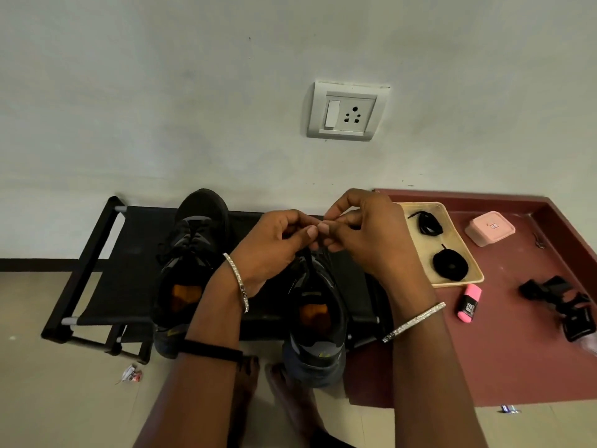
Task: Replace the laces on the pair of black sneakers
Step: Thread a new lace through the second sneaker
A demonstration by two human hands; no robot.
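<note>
The right sneaker (318, 321) stands toe to the wall on a low black rack (129, 253), with the left sneaker (190, 270) beside it, apart; both heels reach past the rack's near rail. Above the right sneaker's tongue the left hand (274, 244) and right hand (365, 234) meet, fingers curled and tips pinched together on a black lace (307, 258) that rises from the shoe. The rack's cloth top is bare to the left of the shoes, up to its end rail. Its far edge lies against a pale wall (161, 108), which carries a socket plate (347, 111). The rack's right end meets a maroon platform (517, 367) with a raised border. On it, just beside the right hand, a beige tray (473, 278) holds a loose lace bundle (426, 223) and a coiled lace (450, 265). A pink box (489, 228), a pink highlighter (469, 301) and black buckles (559, 305) lie around the tray. Beige floor tiles (64, 399) stretch open to the left, with a small wrapper (130, 373) near the rack's leg.
</note>
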